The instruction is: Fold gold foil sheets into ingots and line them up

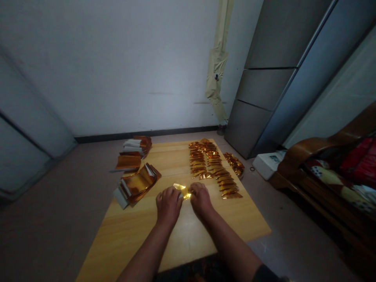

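Note:
My left hand (168,203) and my right hand (200,197) rest close together on a low wooden table (182,235). Both pinch one small shiny gold foil piece (182,189) between them, fingers curled on its edges. To the right of my hands lie two rows of folded gold foil pieces (213,168). To the left sits a stack of flat gold foil sheets (138,184).
More foil stacks (133,152) lie at the table's far left, and a small foil heap (235,163) sits off the far right edge. A grey cabinet (264,98) stands at the back right. A wooden sofa (329,164) and a white box (267,162) are on the right.

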The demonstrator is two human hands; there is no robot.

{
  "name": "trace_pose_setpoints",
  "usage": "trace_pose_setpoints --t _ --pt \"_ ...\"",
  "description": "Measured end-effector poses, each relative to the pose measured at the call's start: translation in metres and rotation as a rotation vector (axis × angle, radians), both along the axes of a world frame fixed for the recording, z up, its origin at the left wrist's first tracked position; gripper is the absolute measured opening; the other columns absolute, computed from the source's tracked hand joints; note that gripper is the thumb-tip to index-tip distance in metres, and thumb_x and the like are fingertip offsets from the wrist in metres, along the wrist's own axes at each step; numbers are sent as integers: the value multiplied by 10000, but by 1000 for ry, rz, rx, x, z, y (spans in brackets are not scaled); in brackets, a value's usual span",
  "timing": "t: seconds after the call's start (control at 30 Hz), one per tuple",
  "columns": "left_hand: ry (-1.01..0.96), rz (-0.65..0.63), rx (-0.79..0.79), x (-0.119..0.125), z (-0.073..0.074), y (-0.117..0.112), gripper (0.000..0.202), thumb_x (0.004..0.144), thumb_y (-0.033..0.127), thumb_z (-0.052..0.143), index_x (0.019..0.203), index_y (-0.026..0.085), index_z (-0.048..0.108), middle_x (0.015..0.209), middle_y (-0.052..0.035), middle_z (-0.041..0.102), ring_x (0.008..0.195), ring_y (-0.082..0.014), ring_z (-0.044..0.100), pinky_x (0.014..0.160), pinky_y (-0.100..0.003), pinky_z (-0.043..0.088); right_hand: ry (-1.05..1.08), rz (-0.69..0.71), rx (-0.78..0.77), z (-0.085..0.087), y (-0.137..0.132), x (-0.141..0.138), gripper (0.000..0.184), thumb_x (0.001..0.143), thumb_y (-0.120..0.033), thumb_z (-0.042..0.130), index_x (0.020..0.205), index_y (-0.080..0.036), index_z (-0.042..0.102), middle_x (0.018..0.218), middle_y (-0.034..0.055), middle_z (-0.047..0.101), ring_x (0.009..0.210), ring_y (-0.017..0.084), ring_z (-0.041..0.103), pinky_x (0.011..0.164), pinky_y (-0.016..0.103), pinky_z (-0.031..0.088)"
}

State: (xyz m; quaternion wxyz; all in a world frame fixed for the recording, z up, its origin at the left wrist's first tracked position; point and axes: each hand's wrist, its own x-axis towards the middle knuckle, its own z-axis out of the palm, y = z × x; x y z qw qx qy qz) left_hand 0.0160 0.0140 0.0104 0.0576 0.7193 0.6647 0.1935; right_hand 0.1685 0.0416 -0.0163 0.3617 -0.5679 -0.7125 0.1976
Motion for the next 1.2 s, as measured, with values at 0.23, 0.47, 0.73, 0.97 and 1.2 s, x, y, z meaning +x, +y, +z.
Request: trace_pose_setpoints --t 0.23,0.47,0.73,0.97,1.2 --pt "-6 -58 -84 -9 4 10 320 860 183 510 1101 321 668 1282 -34 629 1234 -253 481 1049 -539 226 -209 279 63 16 -9 7 225 851 -100 545 923 -248 698 1044 17 681 1001 183 524 888 308 358" --pt "-99 -88 -64 -15 0 20 264 801 124 505 914 286 681 1220 -8 664 1198 -237 513 1021 -509 265 -468 272 95 24 -25 -2 141 902 -173 536 932 -206 669 955 65 656 940 205 498 823 319 336" --pt "59 -208 67 -16 5 10 163 850 227 558 741 244 677 871 -40 671 951 -230 554 855 -403 317 -542 268 86 29 -33 -6 131 896 -159 537 923 -201 658 910 72 629 894 215 486 772 332 318" --pt "97 -260 74 -22 6 -13 208 892 266 523 1023 275 684 1064 -47 691 997 -227 561 852 -409 309 -498 301 99 27 -35 -7 117 895 -187 552 925 -204 664 898 60 623 895 204 485 780 318 308" --pt "17 -263 80 -29 -4 -6 180 876 314 575 1010 312 695 1122 -15 695 1038 -219 567 884 -408 313 -429 398 132 33 -8 15 74 886 -264 615 906 -253 685 1019 5 637 960 175 485 798 290 301"
